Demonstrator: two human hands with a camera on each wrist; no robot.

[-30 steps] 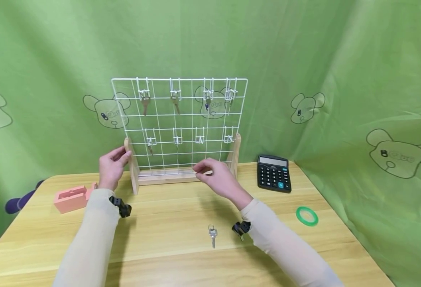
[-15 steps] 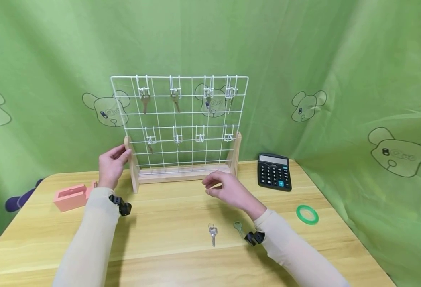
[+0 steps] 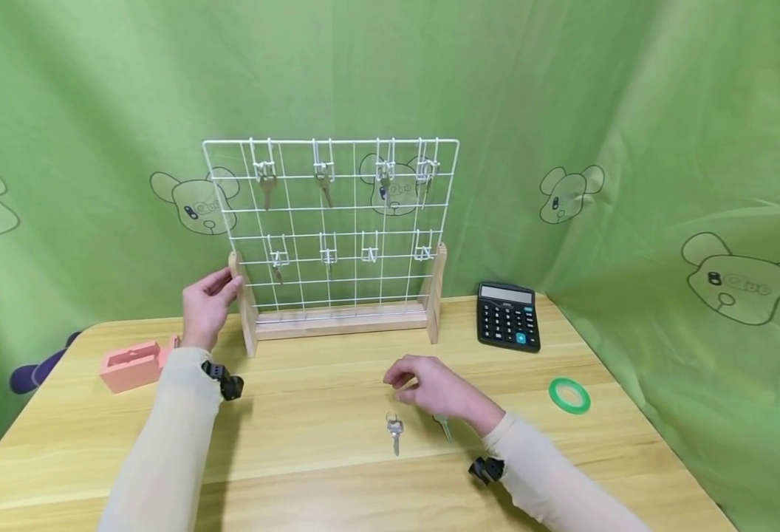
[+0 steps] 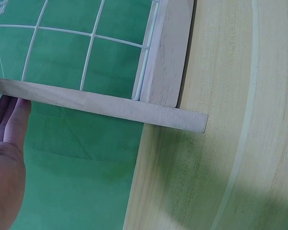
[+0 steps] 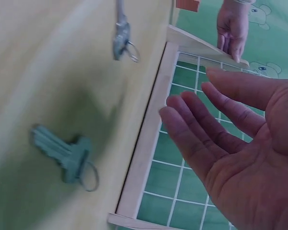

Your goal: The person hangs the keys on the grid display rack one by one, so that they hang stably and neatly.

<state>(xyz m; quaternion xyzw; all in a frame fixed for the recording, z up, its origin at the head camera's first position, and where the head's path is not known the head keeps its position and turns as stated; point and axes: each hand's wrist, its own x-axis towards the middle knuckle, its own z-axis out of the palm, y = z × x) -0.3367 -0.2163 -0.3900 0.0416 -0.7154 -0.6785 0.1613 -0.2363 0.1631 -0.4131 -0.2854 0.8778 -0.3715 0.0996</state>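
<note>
A white wire grid rack on a wooden stand [image 3: 343,325] rises at the back of the table in the head view. My left hand [image 3: 205,314] pinches its left wooden upright [image 4: 101,106] between thumb and fingers. Keys such as this brown one [image 3: 267,193] hang on the upper hooks, and a small key [image 3: 278,273] on the lower left hook. Two loose keys lie on the table: a silver key with a ring [image 3: 395,437] and a greenish-looking key [image 5: 67,155], partly hidden in the head view. Above them hovers my right hand [image 3: 433,386], holding nothing, fingers loosely bent.
A black calculator [image 3: 507,318] lies right of the rack, with a green tape roll [image 3: 569,397] nearer the table's right edge. At the left stands a pink tape dispenser [image 3: 131,367]. A purple object [image 3: 31,375] shows beyond the left edge. Green curtain [image 3: 496,89] surrounds the table.
My right hand has moved back from the rack's lower part, down and right towards the loose keys. The left hand stays on the upright.
</note>
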